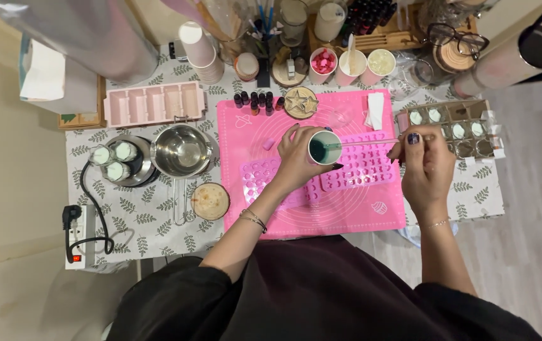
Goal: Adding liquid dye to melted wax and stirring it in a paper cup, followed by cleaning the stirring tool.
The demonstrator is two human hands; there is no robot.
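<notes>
My left hand [293, 161] grips a pink paper cup [325, 148] with teal liquid inside, held over the pink silicone mat [359, 211]. My right hand [423, 165] pinches a thin clear stick [365, 143] whose tip dips into the cup. Under the cup lie two pink silicone moulds [362, 169] with many small cavities. A small pink block [269, 144] rests on the mat left of my left hand.
A steel pot [181, 150] and a hot plate with white-filled cups [119, 161] sit left. A long pink mould [154, 103], small dark bottles [257, 102], a star dish [300, 102], cups of wax [323, 65] and a tray of small tins [457, 126] ring the mat. Power strip [76, 237] at lower left.
</notes>
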